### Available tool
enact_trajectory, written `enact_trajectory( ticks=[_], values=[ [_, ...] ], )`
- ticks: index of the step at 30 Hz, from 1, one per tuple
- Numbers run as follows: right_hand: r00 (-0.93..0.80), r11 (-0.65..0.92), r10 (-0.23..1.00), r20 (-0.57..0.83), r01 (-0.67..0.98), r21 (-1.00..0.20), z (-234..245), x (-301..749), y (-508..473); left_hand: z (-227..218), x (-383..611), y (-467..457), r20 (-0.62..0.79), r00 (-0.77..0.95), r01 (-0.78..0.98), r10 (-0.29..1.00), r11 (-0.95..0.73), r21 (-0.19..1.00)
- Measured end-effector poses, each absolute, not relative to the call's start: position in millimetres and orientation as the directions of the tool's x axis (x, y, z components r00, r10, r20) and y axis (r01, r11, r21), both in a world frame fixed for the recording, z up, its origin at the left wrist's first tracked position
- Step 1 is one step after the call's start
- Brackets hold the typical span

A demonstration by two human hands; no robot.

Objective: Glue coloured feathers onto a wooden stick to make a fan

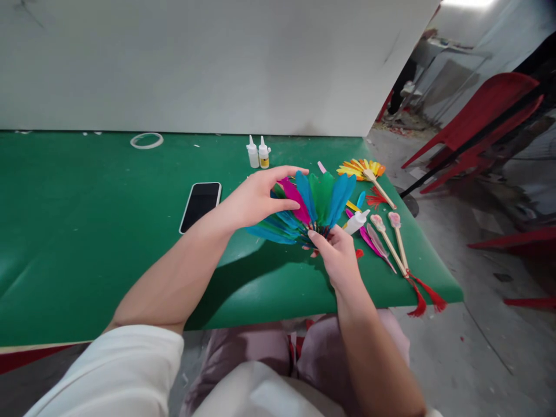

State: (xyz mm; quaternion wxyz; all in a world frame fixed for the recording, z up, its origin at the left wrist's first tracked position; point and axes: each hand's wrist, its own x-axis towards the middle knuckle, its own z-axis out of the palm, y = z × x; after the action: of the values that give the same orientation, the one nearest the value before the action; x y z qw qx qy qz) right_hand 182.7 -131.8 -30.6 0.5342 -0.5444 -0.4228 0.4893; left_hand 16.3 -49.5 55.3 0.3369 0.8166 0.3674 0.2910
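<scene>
Green cloth covers the work table (87,243), whose near edge runs just above the person's lap and white sleeve (117,370).

Nearest on the table, the right hand (339,255) is closed in a pinch on the gathered base of a feather fan (322,200), with thumb and fingertips pressed together where the quills meet. The fan is held just above the cloth, right of the table's middle. Its feathers spread up and outward from that pinch: dark and light blue ones low on the left, a magenta one, then blue, two green at the centre and blue again on the right. They are smooth, pointed and overlapping.

The left hand (254,200) comes in from the left, fingers curved over the top of the fan. Its thumb and forefinger are narrowed around the magenta feather.

Just right of the fan lie a small white glue bottle (357,221) on its side, a loose pink feather (377,243) and two wooden sticks (397,243) with red tassels hanging off the table edge. A dark smartphone (200,204) lies face up to the left.

Farther back are a finished yellow-and-orange feather fan (362,169), two upright glue bottles (258,153) and a white ring (146,141). Behind them stands a white wall (217,58), with red plastic chairs (478,121) on the right.
</scene>
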Motion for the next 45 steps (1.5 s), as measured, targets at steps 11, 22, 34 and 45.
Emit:
enact_trajectory(
  ticks=[11, 22, 34, 45],
  values=[
    [-0.045, -0.308, 0.951, -0.307, -0.04, -0.95, -48, 176, -162, 16, -26, -52, -0.051, 0.5, 0.537, 0.865, -0.262, 0.802],
    [-0.044, -0.129, 0.986, -0.159, 0.397, -0.909, -70, 126, -160, -49, -62, -140, 0.51, 0.6, 0.651, 0.616, -0.747, 0.136],
    [0.161, -0.039, 0.961, 0.225, 0.884, -0.466, -47, 195, -116, -72, -45, -147, 0.374, 0.833, 0.44, 0.407, -0.898, -0.003],
    [0.065, -0.02, 0.97, 0.234, 0.982, -0.19, -71, 209, -88, -80, -50, -139, 0.439, 0.83, 0.395, 0.344, -0.918, -0.028]
  ],
)
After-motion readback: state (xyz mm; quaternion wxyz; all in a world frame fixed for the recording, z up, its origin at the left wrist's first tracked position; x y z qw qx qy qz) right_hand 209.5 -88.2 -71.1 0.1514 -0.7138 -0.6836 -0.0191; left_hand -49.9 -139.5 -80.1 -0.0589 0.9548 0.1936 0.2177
